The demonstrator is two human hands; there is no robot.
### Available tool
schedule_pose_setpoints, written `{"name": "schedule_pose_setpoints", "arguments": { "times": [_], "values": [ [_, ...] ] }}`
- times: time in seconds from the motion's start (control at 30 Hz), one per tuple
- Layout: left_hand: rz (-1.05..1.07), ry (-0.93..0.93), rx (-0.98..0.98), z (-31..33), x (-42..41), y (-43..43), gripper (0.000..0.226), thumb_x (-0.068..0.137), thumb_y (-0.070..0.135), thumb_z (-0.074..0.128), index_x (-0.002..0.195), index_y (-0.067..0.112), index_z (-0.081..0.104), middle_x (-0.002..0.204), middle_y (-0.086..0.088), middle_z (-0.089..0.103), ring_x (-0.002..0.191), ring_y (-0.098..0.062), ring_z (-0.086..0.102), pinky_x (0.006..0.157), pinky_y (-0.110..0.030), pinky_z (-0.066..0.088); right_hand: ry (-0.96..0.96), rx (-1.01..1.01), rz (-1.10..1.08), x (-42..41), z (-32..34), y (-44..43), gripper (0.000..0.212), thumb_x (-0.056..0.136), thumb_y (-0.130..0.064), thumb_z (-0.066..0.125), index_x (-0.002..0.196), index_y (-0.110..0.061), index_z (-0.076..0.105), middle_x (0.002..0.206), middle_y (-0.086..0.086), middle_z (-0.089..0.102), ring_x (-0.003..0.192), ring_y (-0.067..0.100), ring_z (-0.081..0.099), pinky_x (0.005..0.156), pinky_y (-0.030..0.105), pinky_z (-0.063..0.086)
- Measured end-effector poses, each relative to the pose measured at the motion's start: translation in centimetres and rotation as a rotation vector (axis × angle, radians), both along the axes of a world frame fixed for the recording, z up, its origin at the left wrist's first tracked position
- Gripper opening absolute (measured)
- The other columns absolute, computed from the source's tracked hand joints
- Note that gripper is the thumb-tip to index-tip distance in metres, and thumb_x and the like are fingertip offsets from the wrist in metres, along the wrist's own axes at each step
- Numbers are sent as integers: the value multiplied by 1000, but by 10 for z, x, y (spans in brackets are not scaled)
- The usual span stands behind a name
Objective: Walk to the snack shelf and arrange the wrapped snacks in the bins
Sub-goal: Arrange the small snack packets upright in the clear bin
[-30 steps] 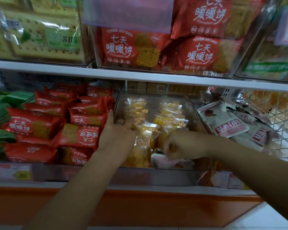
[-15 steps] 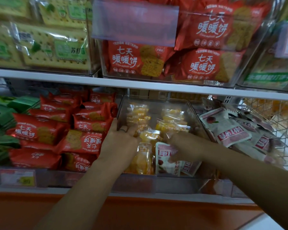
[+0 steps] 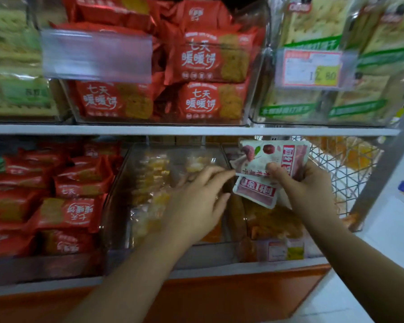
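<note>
Pinching white-pink packets (image 3: 266,159), the right hand (image 3: 306,190) hangs beside the clear bin (image 3: 124,183) of yellow snacks (image 3: 154,169); left hand (image 3: 196,201) spread, empty.

The upper red packets (image 3: 208,59) read 七天暖暖饼, and the price tag (image 3: 313,68) to their right showed what looked like 12.80 on yellow.

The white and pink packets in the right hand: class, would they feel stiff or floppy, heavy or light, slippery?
Probably floppy: the white and pink packets bend and fan out where the right hand pinches them. Likely light, since thumb and fingers alone hold them all. Their smooth film may slide.
</note>
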State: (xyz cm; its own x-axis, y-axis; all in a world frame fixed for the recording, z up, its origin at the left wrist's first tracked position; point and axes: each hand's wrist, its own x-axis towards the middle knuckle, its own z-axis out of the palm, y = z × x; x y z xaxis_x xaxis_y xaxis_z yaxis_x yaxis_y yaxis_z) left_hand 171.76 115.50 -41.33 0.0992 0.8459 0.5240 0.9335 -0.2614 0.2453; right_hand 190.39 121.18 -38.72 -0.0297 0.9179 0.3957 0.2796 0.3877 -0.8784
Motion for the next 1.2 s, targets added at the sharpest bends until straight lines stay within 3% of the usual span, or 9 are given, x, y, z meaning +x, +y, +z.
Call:
{"name": "schedule_pose_setpoints", "arguments": {
  "times": [0.2,0.27,0.33,0.5,0.6,0.7,0.9,1.1,1.2],
  "values": [
    [-131,132,-144,11,58,53,67,95,49,41,147,44,-1,156,14,-7,144,-20,4,116,-44,12,27,-150,-146,41,-4,56,29,87,-38,61,99,-11,61,94,9,69,84,27,67,74,45,56],
    [-135,210,-211,11,70,71,74,93,53,44,147,44,-7,155,14,-20,145,-21,-8,116,-46,2,-50,-168,-130,50,-3,72,33,85,-41,61,103,-14,55,99,9,65,89,29,63,81,48,52],
    [-128,268,-285,11,79,87,78,91,54,46,145,45,-10,153,14,-26,144,-21,-16,115,-49,-2,-217,-158,-139,58,-1,80,41,85,-41,61,109,-9,52,101,9,62,92,28,59,80,40,48],
    [-131,333,-287,12,93,116,79,88,62,45,145,47,-8,157,11,-15,144,-25,-7,116,-53,-2,-314,-195,-46,81,4,80,46,87,-37,60,124,-13,47,119,8,60,104,28,60,85,41,49],
    [-138,337,-249,15,98,128,80,84,69,43,147,46,-2,158,10,-8,145,-25,-2,115,-54,1,-350,-184,-10,97,6,71,61,90,-33,56,141,-8,33,134,10,52,110,26,58,82,33,45],
    [-166,379,-221,20,105,133,78,82,73,40,147,44,9,158,11,-4,144,-23,4,115,-51,7,-567,-145,17,116,10,58,45,92,-29,54,134,-12,47,126,7,60,104,21,60,74,26,38],
    [-246,513,-133,29,132,133,59,88,65,39,141,39,36,156,5,15,140,-24,13,114,-47,11,-831,-185,65,155,12,33,30,92,-19,55,121,-22,61,113,-8,62,89,6,54,81,16,40],
    [-289,512,-212,18,138,129,54,93,57,37,144,39,30,158,7,8,141,-26,11,115,-43,7,-1034,-108,117,157,-14,32,30,89,-28,59,119,-31,61,117,-12,62,97,5,59,86,16,44],
    [-309,533,-209,17,129,130,53,94,58,35,144,42,28,159,8,4,143,-22,7,117,-46,2,-1213,-11,72,152,-23,37,22,91,-35,53,110,-37,63,109,-10,66,96,12,61,84,27,53]
  ]
}}
